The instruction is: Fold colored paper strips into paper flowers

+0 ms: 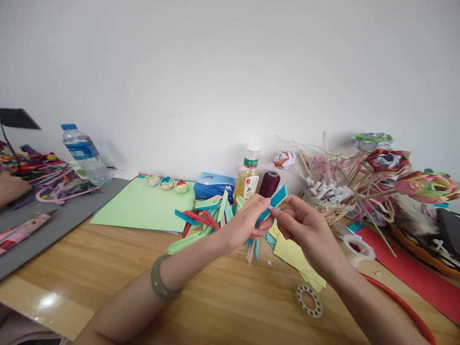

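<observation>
My left hand (257, 213) and right hand (306, 221) both pinch a blue strip (279, 197), seemingly unfinished; three rosettes (166, 183) near the worktop's (223, 297) back edge look done, piled strips (190, 241) unjoined.

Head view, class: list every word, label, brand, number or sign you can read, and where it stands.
"东方", drink bottle, green band; following characters unclear.
Its lower label: too small.
Blue packet: lettering too blurred.
Water bottle label: too blurred.
Any other marks: unreadable.

A water bottle (85, 152) stands at left, a drink bottle (248, 175) beside a tissue pack (214, 185).
</observation>
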`<state>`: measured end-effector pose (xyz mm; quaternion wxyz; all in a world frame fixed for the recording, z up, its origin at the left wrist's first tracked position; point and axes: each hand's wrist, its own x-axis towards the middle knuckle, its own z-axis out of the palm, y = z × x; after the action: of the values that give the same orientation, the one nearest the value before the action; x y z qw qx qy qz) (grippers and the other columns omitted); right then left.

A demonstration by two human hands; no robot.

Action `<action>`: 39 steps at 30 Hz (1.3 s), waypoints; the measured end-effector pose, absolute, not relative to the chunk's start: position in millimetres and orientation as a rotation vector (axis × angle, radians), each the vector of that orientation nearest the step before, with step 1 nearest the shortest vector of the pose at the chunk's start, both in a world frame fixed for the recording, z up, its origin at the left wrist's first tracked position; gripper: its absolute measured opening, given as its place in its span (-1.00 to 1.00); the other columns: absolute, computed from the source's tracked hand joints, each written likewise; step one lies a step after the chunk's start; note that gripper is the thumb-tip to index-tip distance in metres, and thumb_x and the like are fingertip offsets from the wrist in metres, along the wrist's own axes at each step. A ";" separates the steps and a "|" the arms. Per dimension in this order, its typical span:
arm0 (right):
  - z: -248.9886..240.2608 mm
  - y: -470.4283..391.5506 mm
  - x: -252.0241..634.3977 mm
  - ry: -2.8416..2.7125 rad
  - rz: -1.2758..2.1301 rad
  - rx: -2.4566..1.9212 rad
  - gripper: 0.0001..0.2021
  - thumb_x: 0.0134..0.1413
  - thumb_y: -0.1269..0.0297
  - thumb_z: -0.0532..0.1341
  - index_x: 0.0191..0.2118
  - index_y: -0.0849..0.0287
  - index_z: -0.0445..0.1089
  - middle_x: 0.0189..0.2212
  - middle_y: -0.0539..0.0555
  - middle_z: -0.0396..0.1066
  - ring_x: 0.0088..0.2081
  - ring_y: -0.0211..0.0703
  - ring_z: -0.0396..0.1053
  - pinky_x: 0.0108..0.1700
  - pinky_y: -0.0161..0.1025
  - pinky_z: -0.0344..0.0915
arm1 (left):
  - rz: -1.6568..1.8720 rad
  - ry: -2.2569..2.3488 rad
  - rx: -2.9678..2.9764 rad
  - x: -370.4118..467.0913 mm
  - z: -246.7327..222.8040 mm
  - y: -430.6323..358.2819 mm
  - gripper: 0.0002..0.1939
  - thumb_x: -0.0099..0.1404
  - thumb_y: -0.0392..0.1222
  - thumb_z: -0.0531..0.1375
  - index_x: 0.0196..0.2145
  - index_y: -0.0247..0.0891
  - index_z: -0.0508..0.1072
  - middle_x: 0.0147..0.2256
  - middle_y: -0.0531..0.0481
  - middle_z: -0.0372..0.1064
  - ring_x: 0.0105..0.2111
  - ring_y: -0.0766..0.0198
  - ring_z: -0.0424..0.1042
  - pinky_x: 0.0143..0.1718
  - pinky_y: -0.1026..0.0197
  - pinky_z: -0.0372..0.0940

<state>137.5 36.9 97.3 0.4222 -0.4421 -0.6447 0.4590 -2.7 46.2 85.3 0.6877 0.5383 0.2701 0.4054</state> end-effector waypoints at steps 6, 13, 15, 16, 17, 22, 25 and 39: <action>94.8 34.4 133.6 -1.608 1.182 -1.107 -0.70 0.02 0.03 0.17 -0.25 0.14 0.19 -0.73 -0.19 0.09 -0.66 -0.36 0.00 -0.63 -0.36 -0.17 | 0.945 0.653 1.230 -1.5 84.7 44.4 -0.74 0.32 -0.02 -0.10 -0.44 -0.21 0.06 -0.64 0.20 -0.01 -0.68 0.48 -0.13 -0.65 0.37 -0.17; 94.8 38.5 139.2 -1.630 1.198 -1.066 -0.73 0.05 0.06 0.16 -0.27 0.16 0.21 -0.73 -0.17 0.13 -0.68 -0.39 -0.05 -0.64 -0.36 -0.18 | 0.917 0.619 1.157 -1.6 90.3 43.8 -0.82 0.29 -0.14 -0.10 -0.45 -0.21 0.05 -0.64 0.19 0.02 -0.70 0.49 -0.13 -0.66 0.38 -0.20; 95.1 39.1 140.8 -1.633 1.213 -1.045 -0.73 0.05 0.07 0.16 -0.26 0.16 0.21 -0.75 -0.18 0.10 -0.69 -0.40 -0.07 -0.64 -0.36 -0.19 | 0.921 0.602 1.139 -1.0 91.2 43.5 -0.83 0.28 -0.14 -0.08 -0.45 -0.21 0.06 -0.64 0.19 0.03 -0.71 0.50 -0.14 -0.66 0.38 -0.21; 95.5 39.1 141.5 -1.636 1.219 -1.037 -0.73 0.05 0.07 0.15 -0.25 0.17 0.22 -0.75 -0.19 0.09 -0.69 -0.41 -0.08 -0.65 -0.36 -0.19 | 0.922 0.599 1.127 -0.7 91.5 43.2 -0.84 0.27 -0.13 -0.06 -0.44 -0.21 0.07 -0.64 0.19 0.03 -0.71 0.50 -0.14 -0.66 0.39 -0.22; 96.0 39.0 142.0 -1.639 1.224 -1.028 -0.72 0.04 0.07 0.15 -0.24 0.17 0.22 -0.75 -0.19 0.09 -0.70 -0.41 -0.08 -0.65 -0.36 -0.19 | 0.922 0.598 1.113 -0.4 91.6 42.9 -0.84 0.26 -0.13 -0.05 -0.43 -0.21 0.08 -0.63 0.19 0.03 -0.71 0.51 -0.14 -0.66 0.39 -0.22; 100.3 38.0 143.2 -1.675 1.238 -0.994 -0.72 0.06 0.09 0.14 -0.21 0.18 0.22 -0.75 -0.19 0.07 -0.70 -0.41 -0.09 -0.66 -0.37 -0.19 | 0.950 0.574 1.081 0.0 90.1 41.9 -0.85 0.26 -0.12 0.01 -0.40 -0.22 0.12 -0.64 0.20 0.02 -0.71 0.53 -0.11 -0.66 0.39 -0.22; 103.2 37.2 143.7 -1.692 1.203 -1.018 -0.72 0.04 0.08 0.17 -0.22 0.17 0.24 -0.75 -0.19 0.06 -0.68 -0.39 -0.06 -0.65 -0.37 -0.15 | 0.982 0.571 1.114 -0.1 88.8 41.7 -0.87 0.28 -0.14 0.00 -0.39 -0.23 0.13 -0.65 0.20 0.02 -0.72 0.53 -0.11 -0.67 0.39 -0.22; 96.4 32.0 141.8 -1.737 0.881 -1.009 -0.80 0.13 0.10 0.14 -0.38 0.10 0.20 -0.64 -0.06 0.37 -0.56 -0.23 0.32 -0.55 -0.32 0.11 | 0.930 0.646 1.181 -0.9 95.0 38.5 -0.85 0.29 -0.15 -0.03 -0.40 -0.25 0.14 -0.65 0.14 0.23 -0.75 0.52 0.04 -0.71 0.42 -0.03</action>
<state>141.8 32.0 96.4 0.4563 -0.4091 -0.7047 0.3575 -0.9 38.5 95.0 0.6836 0.5268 0.2884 0.4148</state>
